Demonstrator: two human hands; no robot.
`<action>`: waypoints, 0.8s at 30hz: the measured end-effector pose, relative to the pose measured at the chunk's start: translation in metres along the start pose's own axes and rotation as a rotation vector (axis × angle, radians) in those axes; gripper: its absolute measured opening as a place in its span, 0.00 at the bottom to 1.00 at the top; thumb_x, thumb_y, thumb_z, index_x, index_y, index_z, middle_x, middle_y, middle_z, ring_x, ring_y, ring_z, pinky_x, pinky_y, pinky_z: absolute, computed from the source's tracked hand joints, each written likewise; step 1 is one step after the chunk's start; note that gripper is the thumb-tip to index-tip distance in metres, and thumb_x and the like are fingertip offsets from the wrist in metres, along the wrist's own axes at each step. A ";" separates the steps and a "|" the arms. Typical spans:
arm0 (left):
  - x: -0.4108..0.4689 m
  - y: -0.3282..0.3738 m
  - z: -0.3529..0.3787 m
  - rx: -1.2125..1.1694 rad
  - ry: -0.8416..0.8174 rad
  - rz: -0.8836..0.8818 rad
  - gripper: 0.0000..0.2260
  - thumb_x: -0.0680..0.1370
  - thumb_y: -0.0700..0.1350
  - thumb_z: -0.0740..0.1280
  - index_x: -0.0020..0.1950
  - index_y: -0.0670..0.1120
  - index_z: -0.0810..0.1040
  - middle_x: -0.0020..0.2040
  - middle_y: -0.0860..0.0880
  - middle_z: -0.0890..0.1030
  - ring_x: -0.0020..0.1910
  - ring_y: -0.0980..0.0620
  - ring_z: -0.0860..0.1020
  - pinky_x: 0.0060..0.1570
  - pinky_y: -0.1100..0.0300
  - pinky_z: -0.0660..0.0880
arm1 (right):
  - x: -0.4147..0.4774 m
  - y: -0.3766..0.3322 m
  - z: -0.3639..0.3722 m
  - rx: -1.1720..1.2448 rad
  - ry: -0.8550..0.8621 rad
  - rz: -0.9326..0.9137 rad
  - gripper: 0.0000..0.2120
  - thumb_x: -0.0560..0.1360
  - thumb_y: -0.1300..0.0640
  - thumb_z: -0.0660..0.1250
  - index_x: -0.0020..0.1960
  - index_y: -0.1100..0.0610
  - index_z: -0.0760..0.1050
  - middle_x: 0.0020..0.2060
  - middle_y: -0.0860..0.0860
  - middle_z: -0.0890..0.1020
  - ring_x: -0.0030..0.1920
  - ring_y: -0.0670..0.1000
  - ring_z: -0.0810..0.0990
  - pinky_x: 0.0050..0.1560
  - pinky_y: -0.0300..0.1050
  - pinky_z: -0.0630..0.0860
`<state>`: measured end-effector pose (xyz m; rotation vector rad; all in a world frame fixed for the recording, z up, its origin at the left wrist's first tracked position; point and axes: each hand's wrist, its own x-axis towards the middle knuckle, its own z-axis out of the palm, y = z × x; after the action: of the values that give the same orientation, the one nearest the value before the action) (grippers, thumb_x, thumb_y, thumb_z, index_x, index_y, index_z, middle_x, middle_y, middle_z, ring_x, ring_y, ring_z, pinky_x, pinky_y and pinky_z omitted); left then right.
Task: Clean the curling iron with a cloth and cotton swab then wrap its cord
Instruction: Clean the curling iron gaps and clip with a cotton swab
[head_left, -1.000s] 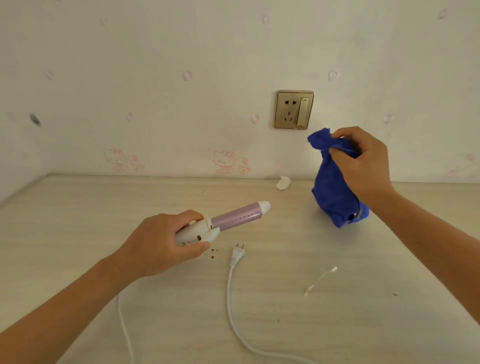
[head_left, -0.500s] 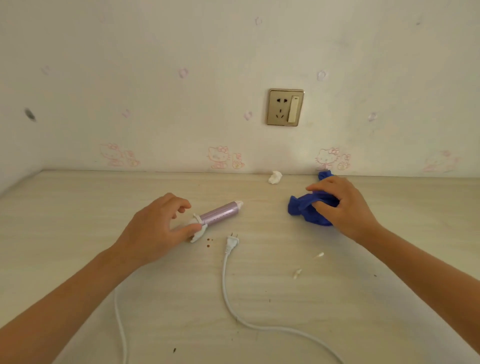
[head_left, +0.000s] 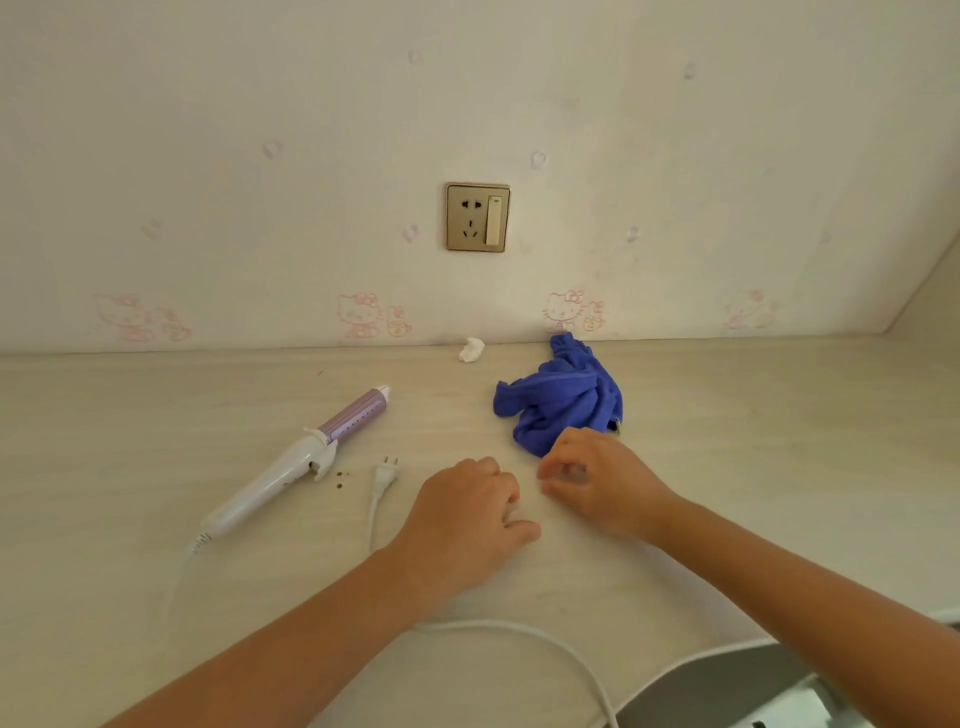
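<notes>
Watching my feed: left hand and right hand curl — holding what, I cannot tell; smooth tubular iron, crumpled cloth lie apart.

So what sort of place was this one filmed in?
Probably a room at home, perhaps a child's bedroom: cartoon-cat wallpaper, a gold wall socket above a pale wood-grain desk, and a curling iron lying on it.

Both bare forearms reach forward, close together. The left grip is knuckles-up, fingers curled under. The right grip is curled, thumb near forefinger; contents unclear.
</notes>
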<state>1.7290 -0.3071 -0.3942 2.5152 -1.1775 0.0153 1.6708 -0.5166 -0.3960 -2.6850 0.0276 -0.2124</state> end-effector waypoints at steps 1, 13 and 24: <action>0.002 0.001 0.004 -0.012 0.010 -0.005 0.16 0.79 0.60 0.67 0.58 0.51 0.81 0.53 0.54 0.79 0.54 0.51 0.76 0.54 0.55 0.73 | -0.001 -0.001 0.001 0.003 0.011 -0.003 0.02 0.78 0.51 0.72 0.49 0.48 0.83 0.44 0.40 0.78 0.49 0.44 0.76 0.54 0.44 0.75; 0.008 -0.013 -0.004 -0.089 0.081 0.046 0.06 0.81 0.49 0.65 0.53 0.49 0.78 0.45 0.52 0.84 0.44 0.49 0.80 0.43 0.56 0.72 | -0.012 -0.017 0.000 0.119 0.072 0.029 0.04 0.76 0.54 0.70 0.44 0.46 0.81 0.40 0.41 0.83 0.45 0.42 0.79 0.48 0.38 0.76; -0.044 -0.040 -0.039 -0.294 0.300 0.215 0.08 0.82 0.49 0.65 0.49 0.50 0.83 0.38 0.59 0.75 0.36 0.55 0.74 0.38 0.58 0.72 | -0.010 -0.077 0.006 0.315 0.116 -0.206 0.08 0.76 0.49 0.69 0.42 0.51 0.82 0.35 0.46 0.81 0.35 0.48 0.77 0.37 0.45 0.75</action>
<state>1.7352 -0.2382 -0.3770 2.0408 -1.2179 0.2466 1.6606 -0.4442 -0.3700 -2.3569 -0.2294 -0.4013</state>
